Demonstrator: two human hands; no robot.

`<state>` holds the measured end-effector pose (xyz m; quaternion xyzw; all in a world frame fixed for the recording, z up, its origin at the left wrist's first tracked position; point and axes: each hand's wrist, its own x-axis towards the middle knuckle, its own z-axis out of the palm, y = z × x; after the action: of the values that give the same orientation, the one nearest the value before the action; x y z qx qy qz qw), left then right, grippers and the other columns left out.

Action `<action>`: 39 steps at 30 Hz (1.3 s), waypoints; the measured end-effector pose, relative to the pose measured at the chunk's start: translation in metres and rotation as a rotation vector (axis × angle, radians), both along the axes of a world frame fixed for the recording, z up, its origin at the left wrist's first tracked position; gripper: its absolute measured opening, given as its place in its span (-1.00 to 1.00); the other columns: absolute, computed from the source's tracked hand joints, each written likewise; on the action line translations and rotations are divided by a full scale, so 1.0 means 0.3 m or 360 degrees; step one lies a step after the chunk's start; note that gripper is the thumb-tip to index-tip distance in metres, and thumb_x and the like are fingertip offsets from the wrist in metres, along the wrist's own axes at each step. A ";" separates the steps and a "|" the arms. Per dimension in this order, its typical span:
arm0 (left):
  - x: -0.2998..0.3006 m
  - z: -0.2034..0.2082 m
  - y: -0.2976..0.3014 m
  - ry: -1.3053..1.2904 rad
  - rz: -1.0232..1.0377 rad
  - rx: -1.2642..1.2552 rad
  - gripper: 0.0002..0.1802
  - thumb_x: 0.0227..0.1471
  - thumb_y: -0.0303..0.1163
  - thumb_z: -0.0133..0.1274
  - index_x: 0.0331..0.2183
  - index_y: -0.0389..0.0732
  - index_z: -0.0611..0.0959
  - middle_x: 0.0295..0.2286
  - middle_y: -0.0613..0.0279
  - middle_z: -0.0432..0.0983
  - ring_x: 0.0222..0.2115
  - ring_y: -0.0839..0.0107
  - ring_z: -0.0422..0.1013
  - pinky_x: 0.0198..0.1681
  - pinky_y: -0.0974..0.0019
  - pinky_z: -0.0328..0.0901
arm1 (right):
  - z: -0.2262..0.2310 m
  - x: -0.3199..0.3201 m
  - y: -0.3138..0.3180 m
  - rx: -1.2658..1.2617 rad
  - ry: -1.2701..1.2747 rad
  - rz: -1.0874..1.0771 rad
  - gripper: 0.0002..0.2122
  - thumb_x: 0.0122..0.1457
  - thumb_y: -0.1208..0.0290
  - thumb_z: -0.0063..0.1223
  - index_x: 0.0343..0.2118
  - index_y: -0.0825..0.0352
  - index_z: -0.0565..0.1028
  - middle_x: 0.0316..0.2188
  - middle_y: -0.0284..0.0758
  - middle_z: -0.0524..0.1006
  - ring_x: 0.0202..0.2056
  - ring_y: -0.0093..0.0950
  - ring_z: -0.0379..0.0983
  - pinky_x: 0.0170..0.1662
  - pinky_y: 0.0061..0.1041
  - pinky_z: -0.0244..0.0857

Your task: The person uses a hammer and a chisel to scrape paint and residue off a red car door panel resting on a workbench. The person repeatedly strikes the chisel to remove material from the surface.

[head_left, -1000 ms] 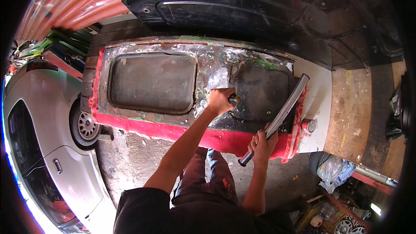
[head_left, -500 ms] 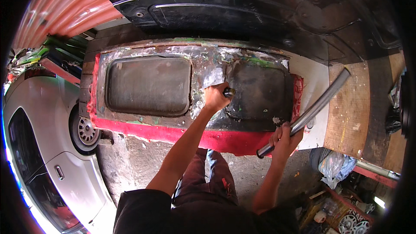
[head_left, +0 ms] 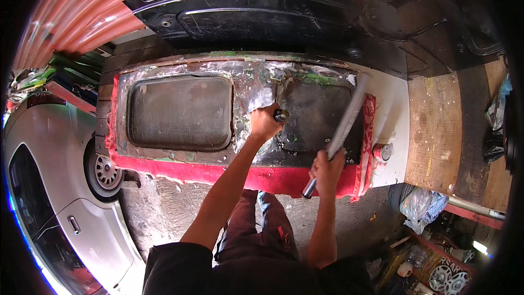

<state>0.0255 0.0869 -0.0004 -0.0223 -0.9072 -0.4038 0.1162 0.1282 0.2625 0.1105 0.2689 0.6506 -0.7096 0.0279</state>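
Swinging pipe back over panel's right end; before, it leaned out past right edge. Right hand shut tight around pipe's low end. Left hand same spot, panel middle, fist closed on punch.

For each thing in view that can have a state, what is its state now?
left hand: closed around a short dark tool
right hand: gripping a long metal bar
metal bar: tilted, blurred
panel: lying flat, paint stripped
car: door shut
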 end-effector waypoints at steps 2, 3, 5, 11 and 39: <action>0.008 0.001 0.003 -0.0040 -0.0001 -0.0063 -0.73 -0.27 -0.16 0.29 -0.48 -0.05 0.62 -0.59 0.24 0.58 -0.58 0.19 0.52 -0.48 0.14 0.38 | 0.008 -0.025 -0.003 -0.0140 0.0045 -0.0222 -0.74 0.16 0.54 -0.08 -0.15 0.16 0.16 -0.73 -0.46 0.18 -0.81 -0.67 0.11 -0.81 -0.62 0.01; 0.013 0.000 0.006 -0.0062 -0.0012 -0.0103 -0.73 -0.27 -0.16 0.29 -0.47 -0.05 0.62 -0.58 0.24 0.59 -0.58 0.20 0.52 -0.48 0.14 0.38 | 0.003 -0.037 -0.027 -0.0282 0.0063 -0.0355 -0.74 0.15 0.54 -0.07 -0.15 0.16 0.16 -0.72 -0.46 0.19 -0.81 -0.67 0.11 -0.81 -0.62 0.01; 0.016 -0.003 0.009 -0.0080 -0.0061 -0.0173 -0.74 -0.26 -0.17 0.28 -0.47 -0.05 0.63 -0.60 0.22 0.58 -0.60 0.19 0.52 -0.49 0.15 0.38 | -0.053 -0.018 -0.119 -0.0313 0.0063 -0.0504 -0.73 0.13 0.56 -0.05 -0.17 0.19 0.17 -0.72 -0.45 0.21 -0.83 -0.64 0.13 -0.82 -0.58 0.03; -0.012 0.005 -0.018 -0.0086 0.0102 0.0006 -0.75 -0.27 -0.15 0.26 -0.53 -0.08 0.65 -0.64 0.18 0.57 -0.61 0.20 0.52 -0.50 0.17 0.41 | -0.304 0.160 -0.132 0.0219 -0.0153 0.0496 -0.67 0.14 0.53 -0.04 -0.06 0.24 0.18 -0.71 -0.44 0.22 -0.81 -0.66 0.16 -0.82 -0.57 0.05; 0.100 0.007 -0.059 0.0096 -0.0250 -0.0080 -0.81 -0.32 -0.30 0.20 -0.56 -0.10 0.55 -0.64 0.26 0.50 -0.59 0.20 0.48 -0.55 0.17 0.30 | -0.042 0.109 -0.022 -0.0132 -0.0194 -0.0070 -0.76 0.12 0.59 -0.15 -0.17 0.17 0.23 -0.74 -0.49 0.15 -0.83 -0.68 0.06 -0.82 -0.61 -0.01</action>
<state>0.0554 0.0693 0.0016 -0.1086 -0.9085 -0.3879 0.1107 0.1610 0.2559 0.0979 0.3243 0.6118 -0.7187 0.0630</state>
